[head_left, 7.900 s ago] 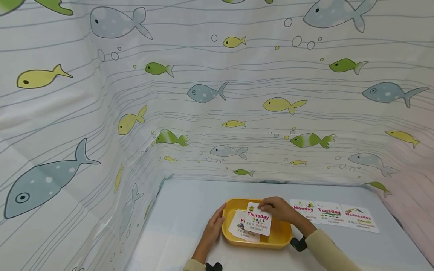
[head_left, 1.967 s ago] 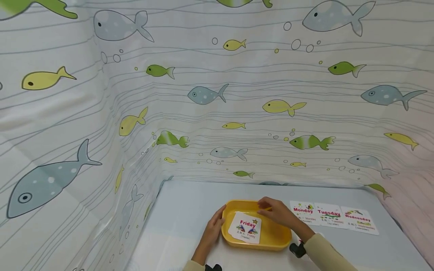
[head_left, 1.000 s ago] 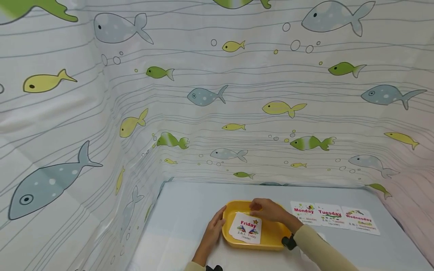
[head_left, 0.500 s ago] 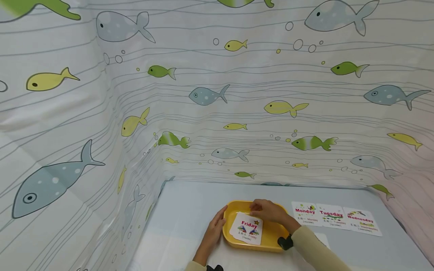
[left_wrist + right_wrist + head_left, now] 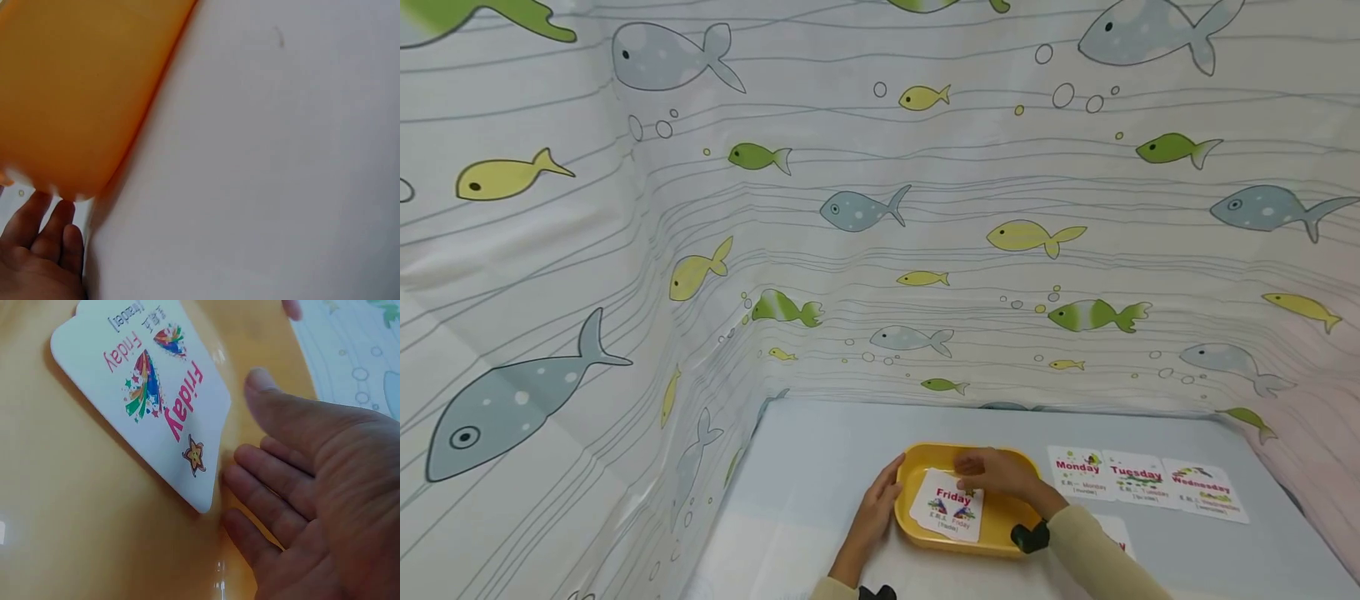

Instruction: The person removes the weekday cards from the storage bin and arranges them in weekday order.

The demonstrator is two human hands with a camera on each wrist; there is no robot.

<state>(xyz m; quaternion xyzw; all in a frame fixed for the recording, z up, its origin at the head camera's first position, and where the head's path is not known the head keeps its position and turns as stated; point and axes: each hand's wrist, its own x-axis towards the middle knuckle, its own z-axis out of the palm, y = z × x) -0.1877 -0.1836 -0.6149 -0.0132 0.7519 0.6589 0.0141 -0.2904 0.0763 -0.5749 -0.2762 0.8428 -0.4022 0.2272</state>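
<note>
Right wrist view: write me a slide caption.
Right hand beside the Friday card lying in a yellow tray.

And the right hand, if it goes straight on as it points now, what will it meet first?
Probably the Friday card: in the right wrist view, the right hand points toward its starred corner. The hand's height over the tray is unclear, so it might pass above.
</note>
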